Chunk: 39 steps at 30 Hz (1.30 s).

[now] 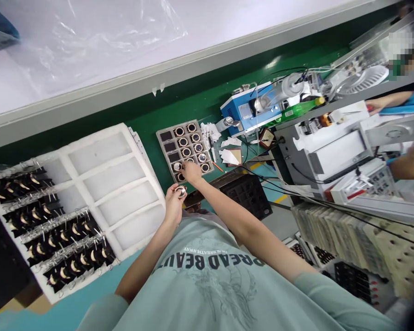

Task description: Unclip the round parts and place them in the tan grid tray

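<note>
Watch case (181, 191) sits pinched in my left hand (173, 204), just off the tray's (170, 146) near edge. My right hand (192, 174) bends over 1 more case (177, 167), grip unclear. Green bench (182, 106) stretches past the far rim.

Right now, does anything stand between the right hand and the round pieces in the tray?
Nothing visible does. The right hand is over the tray, fingertips at a round piece. The left hand, holding a second round piece, is off the near edge.
</note>
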Motion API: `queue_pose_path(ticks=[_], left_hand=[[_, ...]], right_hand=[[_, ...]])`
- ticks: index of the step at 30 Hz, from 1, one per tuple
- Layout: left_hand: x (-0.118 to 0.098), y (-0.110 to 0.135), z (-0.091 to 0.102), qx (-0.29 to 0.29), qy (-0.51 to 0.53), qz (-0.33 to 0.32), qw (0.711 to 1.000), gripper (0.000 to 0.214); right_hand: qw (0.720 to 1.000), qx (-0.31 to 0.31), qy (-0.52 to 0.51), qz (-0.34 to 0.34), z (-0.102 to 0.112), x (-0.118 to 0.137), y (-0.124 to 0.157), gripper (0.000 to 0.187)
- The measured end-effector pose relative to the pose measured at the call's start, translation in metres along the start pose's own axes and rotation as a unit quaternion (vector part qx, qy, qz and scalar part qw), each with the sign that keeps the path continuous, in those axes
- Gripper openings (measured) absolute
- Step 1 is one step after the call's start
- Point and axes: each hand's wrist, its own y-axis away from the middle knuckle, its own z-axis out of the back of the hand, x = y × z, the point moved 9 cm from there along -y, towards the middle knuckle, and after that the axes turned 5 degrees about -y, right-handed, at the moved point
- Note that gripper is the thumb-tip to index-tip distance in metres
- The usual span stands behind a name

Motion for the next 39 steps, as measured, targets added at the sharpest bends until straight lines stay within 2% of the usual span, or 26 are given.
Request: queue_pose_path(ticks=[4,7,11,15,18,22,24,29,32,34,39], left_hand=[[-0.004,-0.01,0.0,-0.029,0.028,-0.023,0.999,0.021],[-0.008,-0.019,0.0,-0.056,0.036,-0.04,0.997,0.018],[-0.006,-0.035,-0.003,-0.097,0.006,-0.021,0.995,0.021],[-0.007,-0.055,-0.02,-0.068,0.029,-0.045,0.996,0.024],[-0.008,-0.067,-0.029,-0.061,0.048,-0.058,0.995,0.022],[-0.005,-0.075,-0.021,-0.117,0.022,-0.027,0.993,0.022],[-0.003,-0.077,-0.015,-0.145,0.035,-0.009,0.989,0.02],[0.01,-0.086,-0.015,-0.184,0.086,0.048,0.978,0.009],[0.011,-0.1,-0.024,-0.198,0.092,0.052,0.974,0.006],[0.009,-0.11,-0.032,-0.202,0.103,0.05,0.973,0.005],[0.001,-0.124,-0.044,-0.197,0.122,0.046,0.972,0.005]], right_hand=[[1.0,-0.005,-0.004,0.003,-0.002,0.006,0.001,0.038],[1.0,-0.007,-0.023,0.01,-0.001,0.008,-0.003,0.035],[0.987,-0.041,-0.151,0.026,0.014,-0.001,0.003,0.028],[0.938,0.019,-0.346,0.005,0.01,-0.014,0.028,0.032],[0.901,0.053,-0.431,-0.004,0.003,-0.01,0.038,0.023],[0.846,0.089,-0.522,-0.058,-0.002,-0.003,0.019,0.012],[0.836,0.122,-0.531,-0.066,-0.001,0.004,0.001,0.009],[0.87,0.203,-0.444,-0.076,-0.006,0.011,-0.034,0.006],[0.903,0.155,-0.397,-0.056,0.0,0.01,-0.045,0.013],[0.915,0.118,-0.384,-0.035,0.005,0.011,-0.047,0.021],[0.937,0.111,-0.327,-0.046,0.0,0.009,-0.053,0.022]])
